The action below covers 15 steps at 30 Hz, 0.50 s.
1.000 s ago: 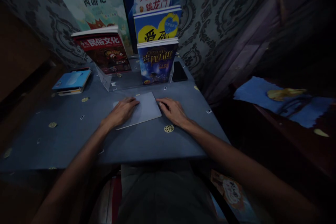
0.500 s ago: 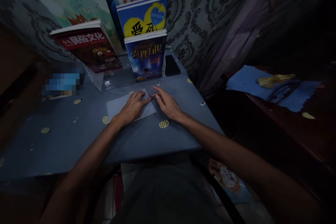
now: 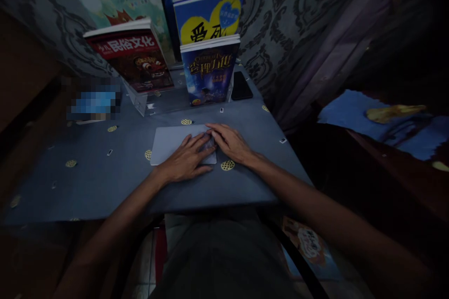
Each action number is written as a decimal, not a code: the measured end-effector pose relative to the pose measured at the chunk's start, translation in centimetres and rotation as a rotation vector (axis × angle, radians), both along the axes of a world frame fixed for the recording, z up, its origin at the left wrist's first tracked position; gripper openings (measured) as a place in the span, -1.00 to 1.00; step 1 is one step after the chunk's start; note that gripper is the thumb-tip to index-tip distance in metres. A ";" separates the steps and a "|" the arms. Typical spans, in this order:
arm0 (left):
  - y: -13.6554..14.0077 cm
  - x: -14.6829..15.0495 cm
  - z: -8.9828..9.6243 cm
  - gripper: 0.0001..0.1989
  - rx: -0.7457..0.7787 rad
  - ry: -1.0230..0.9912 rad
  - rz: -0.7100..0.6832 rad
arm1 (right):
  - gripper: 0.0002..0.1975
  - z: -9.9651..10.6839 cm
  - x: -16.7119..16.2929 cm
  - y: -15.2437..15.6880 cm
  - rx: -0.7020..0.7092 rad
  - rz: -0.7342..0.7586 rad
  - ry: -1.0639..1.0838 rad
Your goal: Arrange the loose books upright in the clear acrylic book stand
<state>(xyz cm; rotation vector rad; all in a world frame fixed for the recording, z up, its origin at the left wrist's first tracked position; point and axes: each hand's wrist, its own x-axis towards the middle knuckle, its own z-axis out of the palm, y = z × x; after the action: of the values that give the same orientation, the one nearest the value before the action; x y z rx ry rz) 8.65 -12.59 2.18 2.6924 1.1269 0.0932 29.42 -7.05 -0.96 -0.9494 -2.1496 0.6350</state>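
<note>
A pale, flat rectangular sheet (image 3: 170, 142), perhaps paper or thin card, lies on the grey-blue patterned tablecloth (image 3: 119, 177). Across its right half and lower edge rests my left hand (image 3: 189, 156), fingers spread and flat. My right hand (image 3: 231, 142) is at the sheet's right end, its fingers stretched toward the left fingertips and over the upper right corner. Thumb and fingers of the right hand are apart, and I see nothing held in them. The covering hands hide the right part of the sheet.
Behind the sheet, several books stand in clear holders, among them a dark blue book (image 3: 210, 74) and a red book (image 3: 140, 58). A black phone (image 3: 242, 86) lies beside them. To the right is a blue cloth (image 3: 351, 114); a picture book (image 3: 308, 247) lies on the floor below.
The sheet has turned and now lies straighter to the table edge. My left hand has slid toward the near right edge with fingers more spread. The camera view has shifted left.
</note>
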 end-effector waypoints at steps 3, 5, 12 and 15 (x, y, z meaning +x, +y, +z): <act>0.0 -0.2 -0.2 -0.43 -0.011 0.013 -0.024 | -0.58 0.1 0.0 0.0 -0.003 0.002 0.004; 0.2 -0.2 -0.5 -0.48 -0.013 0.016 -0.038 | -0.58 0.1 0.0 0.0 -0.004 0.003 0.005; 3.1 0.8 -1.1 -0.56 0.010 -0.047 -0.045 | -0.56 -0.1 0.2 0.3 0.010 -0.043 0.022; 4.4 1.6 -1.1 -0.60 0.014 -0.066 -0.003 | -0.56 -0.2 0.3 0.6 0.021 -0.060 0.034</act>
<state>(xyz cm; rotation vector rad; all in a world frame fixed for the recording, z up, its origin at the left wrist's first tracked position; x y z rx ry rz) 10.22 -8.16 1.10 2.6822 1.1073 0.1889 29.74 -6.47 -1.18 -0.9814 -2.0855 0.5938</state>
